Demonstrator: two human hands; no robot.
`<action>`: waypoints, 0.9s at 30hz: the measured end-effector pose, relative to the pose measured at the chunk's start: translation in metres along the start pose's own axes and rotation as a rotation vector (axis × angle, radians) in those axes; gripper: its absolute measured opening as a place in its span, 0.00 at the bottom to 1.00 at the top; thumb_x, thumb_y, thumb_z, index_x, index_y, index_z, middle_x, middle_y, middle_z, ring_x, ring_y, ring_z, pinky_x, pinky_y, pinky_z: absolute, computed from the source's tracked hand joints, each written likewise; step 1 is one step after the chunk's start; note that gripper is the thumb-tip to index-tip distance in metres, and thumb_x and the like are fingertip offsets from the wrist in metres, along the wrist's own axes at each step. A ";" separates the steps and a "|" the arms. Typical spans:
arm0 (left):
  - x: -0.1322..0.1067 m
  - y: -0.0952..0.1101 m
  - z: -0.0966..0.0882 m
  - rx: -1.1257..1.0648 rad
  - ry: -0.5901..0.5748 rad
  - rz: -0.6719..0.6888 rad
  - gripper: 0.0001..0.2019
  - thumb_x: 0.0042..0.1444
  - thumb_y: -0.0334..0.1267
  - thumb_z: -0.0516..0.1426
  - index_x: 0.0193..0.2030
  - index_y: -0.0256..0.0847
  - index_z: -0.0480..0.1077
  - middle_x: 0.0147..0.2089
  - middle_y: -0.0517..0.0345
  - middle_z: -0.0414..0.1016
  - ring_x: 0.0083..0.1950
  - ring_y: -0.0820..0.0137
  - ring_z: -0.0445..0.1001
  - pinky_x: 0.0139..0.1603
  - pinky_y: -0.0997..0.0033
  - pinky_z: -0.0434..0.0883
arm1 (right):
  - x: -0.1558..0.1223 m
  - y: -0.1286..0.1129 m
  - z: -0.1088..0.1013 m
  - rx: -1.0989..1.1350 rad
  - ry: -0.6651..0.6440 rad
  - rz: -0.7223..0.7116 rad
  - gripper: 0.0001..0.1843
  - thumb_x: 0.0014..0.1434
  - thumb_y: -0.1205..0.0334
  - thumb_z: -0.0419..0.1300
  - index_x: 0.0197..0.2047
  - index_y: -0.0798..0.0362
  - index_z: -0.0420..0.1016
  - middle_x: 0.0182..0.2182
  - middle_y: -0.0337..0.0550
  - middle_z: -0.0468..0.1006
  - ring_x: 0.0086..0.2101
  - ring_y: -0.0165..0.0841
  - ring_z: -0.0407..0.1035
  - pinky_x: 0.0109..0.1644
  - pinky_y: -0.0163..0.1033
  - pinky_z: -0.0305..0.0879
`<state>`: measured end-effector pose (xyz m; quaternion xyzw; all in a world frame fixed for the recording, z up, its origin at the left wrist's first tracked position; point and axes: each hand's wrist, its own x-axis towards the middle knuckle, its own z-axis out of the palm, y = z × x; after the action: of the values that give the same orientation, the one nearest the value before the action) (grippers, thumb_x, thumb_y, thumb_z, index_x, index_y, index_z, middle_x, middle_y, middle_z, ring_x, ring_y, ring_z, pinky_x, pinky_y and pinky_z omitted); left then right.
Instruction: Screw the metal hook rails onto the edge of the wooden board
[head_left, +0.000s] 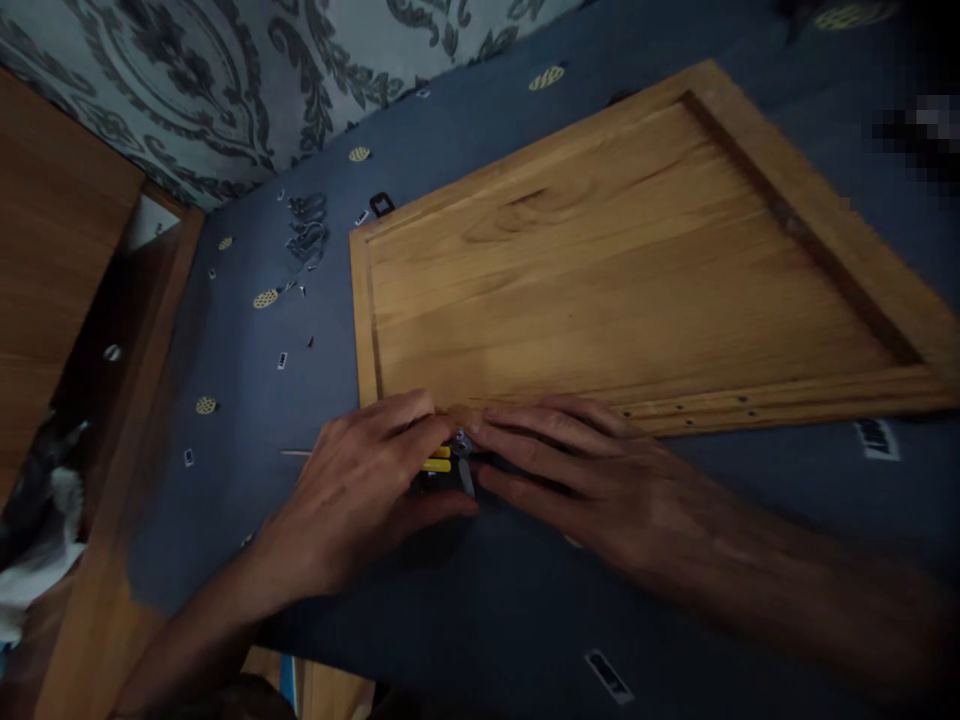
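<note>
A framed wooden cabinet door (600,270) lies flat on the blue cloth. At its near left corner a small metal hinge (462,440) sits on the edge, between my two hands. My left hand (360,480) is curled over a screwdriver with a black-and-yellow handle (437,465); its thin shaft sticks out to the left. The left fingertips are close to the hinge. My right hand (592,470) lies over the door's near edge with its fingers stretched out, fingertips against the hinge. Part of the hinge is hidden by the fingers.
Several loose metal pieces (306,230) and small screws (303,291) lie on the cloth at the left. A dark square ring (382,204) rests by the door's far left corner. Small holes (679,407) mark the near rail. Wooden furniture (60,250) stands at the left.
</note>
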<state>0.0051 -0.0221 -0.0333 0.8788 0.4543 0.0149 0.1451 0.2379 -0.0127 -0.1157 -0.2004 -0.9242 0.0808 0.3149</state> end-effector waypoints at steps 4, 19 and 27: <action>0.000 0.000 0.000 -0.009 -0.012 -0.005 0.19 0.54 0.42 0.72 0.47 0.36 0.73 0.40 0.60 0.74 0.39 0.66 0.77 0.34 0.66 0.71 | -0.001 -0.001 0.001 0.009 0.004 0.017 0.21 0.73 0.73 0.45 0.55 0.56 0.79 0.57 0.50 0.80 0.59 0.40 0.70 0.63 0.50 0.66; -0.015 0.005 -0.033 -0.033 0.114 -0.081 0.12 0.71 0.48 0.57 0.55 0.45 0.68 0.45 0.59 0.75 0.42 0.70 0.77 0.42 0.71 0.73 | -0.002 -0.001 0.002 0.003 -0.022 0.009 0.23 0.69 0.76 0.47 0.57 0.53 0.78 0.57 0.50 0.81 0.60 0.41 0.69 0.62 0.53 0.68; -0.014 -0.014 -0.051 -0.160 0.348 -0.159 0.03 0.69 0.39 0.58 0.44 0.46 0.73 0.37 0.63 0.73 0.37 0.73 0.71 0.36 0.71 0.66 | -0.003 0.001 0.002 -0.027 -0.018 -0.037 0.22 0.69 0.75 0.47 0.55 0.55 0.79 0.57 0.51 0.81 0.59 0.42 0.70 0.61 0.52 0.69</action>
<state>-0.0226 -0.0135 0.0127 0.8101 0.5379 0.1909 0.1344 0.2387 -0.0132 -0.1192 -0.1869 -0.9316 0.0642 0.3051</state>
